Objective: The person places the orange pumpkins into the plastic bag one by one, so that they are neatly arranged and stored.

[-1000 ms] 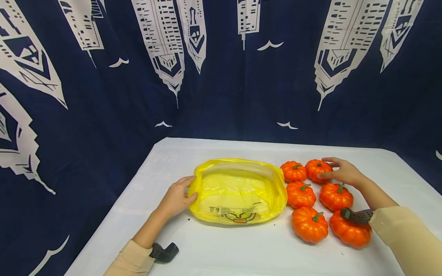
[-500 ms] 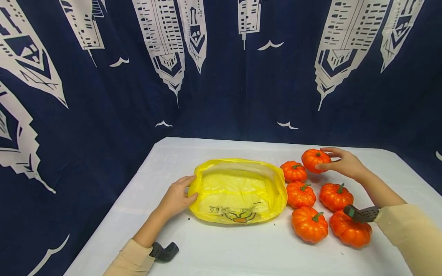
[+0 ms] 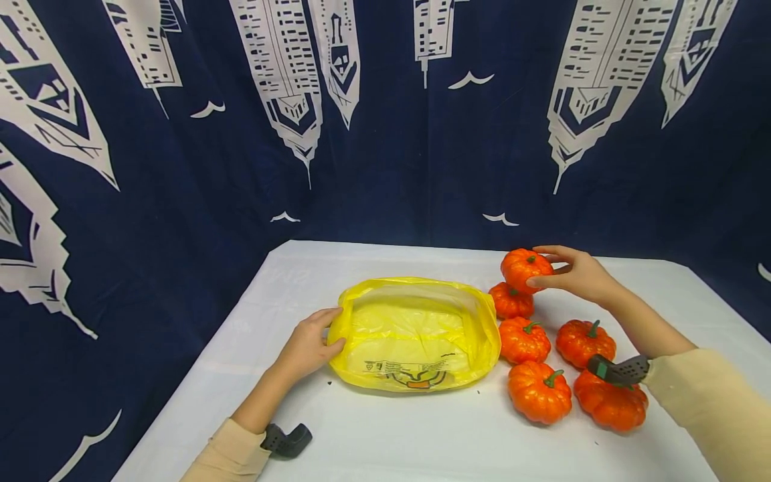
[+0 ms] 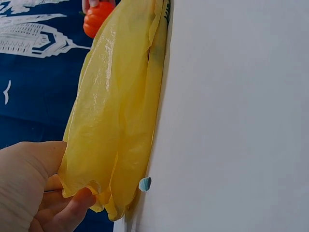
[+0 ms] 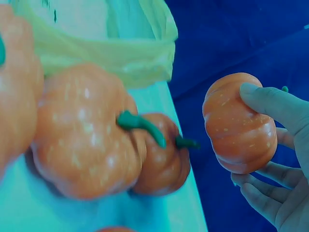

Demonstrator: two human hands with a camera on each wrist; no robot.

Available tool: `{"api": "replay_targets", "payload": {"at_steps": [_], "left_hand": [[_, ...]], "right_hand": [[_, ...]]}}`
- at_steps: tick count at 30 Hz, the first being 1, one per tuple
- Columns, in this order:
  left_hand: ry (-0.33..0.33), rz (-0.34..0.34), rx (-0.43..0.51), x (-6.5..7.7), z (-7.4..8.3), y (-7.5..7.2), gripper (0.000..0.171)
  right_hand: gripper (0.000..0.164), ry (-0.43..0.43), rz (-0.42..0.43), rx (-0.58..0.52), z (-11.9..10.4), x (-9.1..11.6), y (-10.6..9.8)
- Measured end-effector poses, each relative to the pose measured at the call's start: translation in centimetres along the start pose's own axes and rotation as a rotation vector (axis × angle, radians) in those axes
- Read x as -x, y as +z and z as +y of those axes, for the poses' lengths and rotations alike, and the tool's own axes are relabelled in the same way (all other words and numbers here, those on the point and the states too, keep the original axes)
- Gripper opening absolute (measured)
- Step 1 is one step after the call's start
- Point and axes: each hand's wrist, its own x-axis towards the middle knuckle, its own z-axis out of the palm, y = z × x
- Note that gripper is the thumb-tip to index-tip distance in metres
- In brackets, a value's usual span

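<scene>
My right hand (image 3: 581, 276) grips a small orange toy pumpkin (image 3: 525, 270) from its right side, thumb and fingers round it. The pumpkin is up off the table, overlapping another pumpkin (image 3: 512, 302) in the head view. Seen from the right wrist, the held pumpkin (image 5: 240, 123) hangs against the dark blue cloth. A yellow plastic bag (image 3: 415, 383) lies with its wide mouth facing up, nothing visible inside. At the bag's left end, my left hand (image 3: 306, 345) holds the rim. The left wrist view shows its thumb and fingers at the edge of the bag (image 4: 111, 111).
Several more orange pumpkins stand right of the bag: one touching its side (image 3: 524, 340), another nearer the front (image 3: 540, 393), and one partly under the right wrist's camera (image 3: 614, 405). A navy curtain (image 3: 385, 167) with white buildings hangs behind the white table (image 3: 385, 442).
My right hand has lifted the far-row pumpkin off the table and carried it left, towards the bag. The left hand and the bag have stayed put.
</scene>
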Motion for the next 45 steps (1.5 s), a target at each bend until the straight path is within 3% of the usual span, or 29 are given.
{"api": "replay_targets", "payload": {"at_steps": [21,45], "left_hand": [[-0.019,-0.007,0.020,0.1,-0.1,0.0,0.057],[-0.001,0.003,0.011,0.0,-0.2,0.1,0.057]], "right_hand": [[0.077,-0.115,-0.046,-0.085,-4.7,-1.1,2.9],[0.074,-0.180,-0.157,-0.195,-8.7,-2.5,9.0]]}}
